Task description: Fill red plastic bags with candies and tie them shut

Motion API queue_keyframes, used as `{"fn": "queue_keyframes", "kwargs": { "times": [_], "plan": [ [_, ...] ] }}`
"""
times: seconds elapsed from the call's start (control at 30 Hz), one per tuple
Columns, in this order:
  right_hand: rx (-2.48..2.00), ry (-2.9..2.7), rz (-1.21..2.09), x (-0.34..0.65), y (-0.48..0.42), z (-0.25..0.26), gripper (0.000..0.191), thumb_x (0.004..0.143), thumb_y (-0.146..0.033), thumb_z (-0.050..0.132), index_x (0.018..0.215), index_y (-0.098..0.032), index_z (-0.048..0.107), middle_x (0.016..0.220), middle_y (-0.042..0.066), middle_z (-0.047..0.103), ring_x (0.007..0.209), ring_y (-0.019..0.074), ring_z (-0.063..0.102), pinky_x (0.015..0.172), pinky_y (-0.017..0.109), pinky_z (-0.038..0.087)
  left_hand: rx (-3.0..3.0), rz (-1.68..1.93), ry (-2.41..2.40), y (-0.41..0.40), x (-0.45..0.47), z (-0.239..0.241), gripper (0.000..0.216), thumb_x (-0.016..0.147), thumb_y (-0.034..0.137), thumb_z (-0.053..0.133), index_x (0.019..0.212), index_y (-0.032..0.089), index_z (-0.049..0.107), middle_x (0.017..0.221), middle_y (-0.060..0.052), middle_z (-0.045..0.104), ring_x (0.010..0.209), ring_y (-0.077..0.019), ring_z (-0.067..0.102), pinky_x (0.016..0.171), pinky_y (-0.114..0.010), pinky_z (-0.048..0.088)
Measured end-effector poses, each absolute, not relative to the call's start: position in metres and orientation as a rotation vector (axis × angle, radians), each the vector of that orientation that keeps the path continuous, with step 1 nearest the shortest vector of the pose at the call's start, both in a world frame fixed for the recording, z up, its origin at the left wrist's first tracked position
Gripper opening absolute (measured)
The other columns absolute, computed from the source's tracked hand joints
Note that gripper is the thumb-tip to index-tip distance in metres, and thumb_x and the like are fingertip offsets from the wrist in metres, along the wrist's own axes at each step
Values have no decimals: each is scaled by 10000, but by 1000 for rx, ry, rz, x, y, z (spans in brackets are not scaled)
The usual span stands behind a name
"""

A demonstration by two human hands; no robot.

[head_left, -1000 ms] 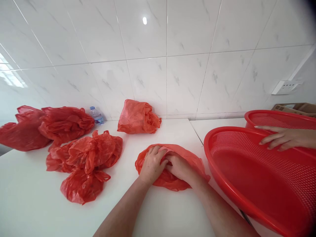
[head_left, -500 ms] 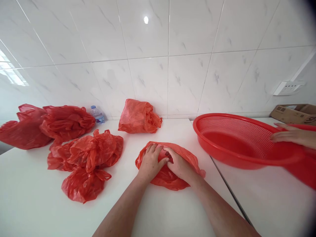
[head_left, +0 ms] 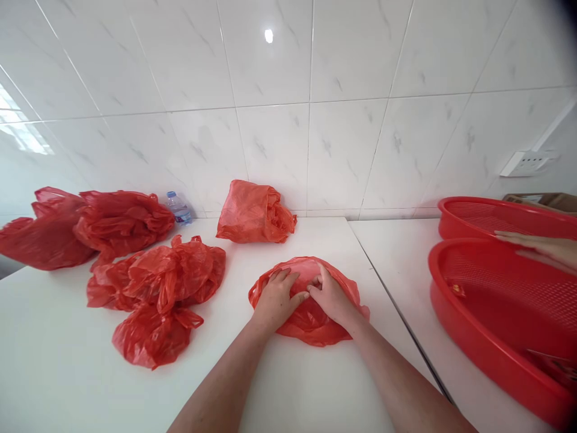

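Note:
A thin red plastic bag (head_left: 311, 325) lies spread on the white table in front of me, its mouth partly opened toward the wall. My left hand (head_left: 277, 297) rests flat on the left part of the bag, fingers stretched out and thumb apart. On the bag's right part, my right hand (head_left: 331, 297) is bent, its thumb and fingers drawn together on the plastic. The thumbs of both hands nearly meet over the middle. What lies inside the bag, if anything, I cannot make out.
A folded red bag bundle (head_left: 255, 211) sits by the tiled wall. Crumpled red bags (head_left: 166, 276) and a water bottle (head_left: 179, 209) are at left. On the right, a red basket (head_left: 455, 325) stands before another red basket (head_left: 464, 207); another person's hand (head_left: 541, 245) is over them.
The red basket at right has shifted back and right, away from my table, and a nearer one now shows. My right hand's fingers have moved slightly, and the bag's mouth looks wider.

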State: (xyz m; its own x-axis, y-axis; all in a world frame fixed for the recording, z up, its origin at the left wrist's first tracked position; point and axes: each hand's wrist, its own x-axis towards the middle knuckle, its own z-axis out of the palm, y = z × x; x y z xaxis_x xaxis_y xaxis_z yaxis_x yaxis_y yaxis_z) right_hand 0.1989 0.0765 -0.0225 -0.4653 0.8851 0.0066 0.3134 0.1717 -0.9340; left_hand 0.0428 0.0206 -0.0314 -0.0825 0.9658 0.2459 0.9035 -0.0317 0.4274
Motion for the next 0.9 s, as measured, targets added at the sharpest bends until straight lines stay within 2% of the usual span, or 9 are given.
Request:
{"fn": "queue_keyframes", "kwargs": {
  "times": [0.27, 0.47, 0.63, 0.77, 0.83, 0.9],
  "plan": [
    [-1161, -1905, 1262, 197, 79, -28, 548, 791, -273, 476, 1324, -251, 348, 850, 4, 570, 776, 157, 563, 708, 291, 481, 2004, 711, 2074, 20, 43, -31, 493, 836, 474, 487, 1275, 250, 505, 1390, -68, 449, 1297, -253, 377, 1052, -414, 321],
    [-1149, -1922, 1253, 198, 81, -34, 327, 801, -304, 492, 1121, -238, 474, 832, 6, 548, 739, 154, 544, 671, 297, 479, 2009, 662, 2024, 19, 42, -32, 511, 822, 498, 491, 1276, 263, 506, 1385, -65, 457, 1289, -267, 389, 1042, -420, 332],
    [-1114, -1883, 1281, 201, 78, -26, 444, 827, -399, 487, 1235, -239, 419, 821, 8, 551, 767, 174, 561, 677, 315, 489, 2028, 665, 2021, 19, 42, -34, 512, 802, 486, 526, 1273, 287, 504, 1370, -67, 471, 1279, -277, 400, 1033, -448, 335],
    [-1108, -1865, 1288, 202, 79, -23, 576, 835, -400, 478, 1354, -196, 333, 817, 11, 568, 779, 176, 573, 729, 329, 492, 2029, 669, 2015, 18, 43, -33, 490, 794, 470, 543, 1254, 303, 518, 1375, -65, 464, 1262, -277, 419, 1024, -455, 343],
    [-1115, -1855, 1288, 202, 80, -25, 572, 834, -402, 480, 1350, -195, 345, 821, 11, 574, 767, 172, 572, 718, 324, 492, 2025, 665, 2015, 18, 43, -33, 490, 795, 471, 542, 1255, 305, 517, 1381, -65, 456, 1266, -276, 413, 1025, -458, 339],
    [-1102, -1860, 1281, 202, 82, -28, 475, 833, -409, 484, 1263, -214, 437, 830, 8, 581, 766, 165, 572, 709, 314, 487, 2022, 661, 2016, 19, 43, -34, 499, 795, 474, 541, 1263, 307, 508, 1388, -66, 448, 1272, -276, 406, 1027, -459, 337]
  ]
}}
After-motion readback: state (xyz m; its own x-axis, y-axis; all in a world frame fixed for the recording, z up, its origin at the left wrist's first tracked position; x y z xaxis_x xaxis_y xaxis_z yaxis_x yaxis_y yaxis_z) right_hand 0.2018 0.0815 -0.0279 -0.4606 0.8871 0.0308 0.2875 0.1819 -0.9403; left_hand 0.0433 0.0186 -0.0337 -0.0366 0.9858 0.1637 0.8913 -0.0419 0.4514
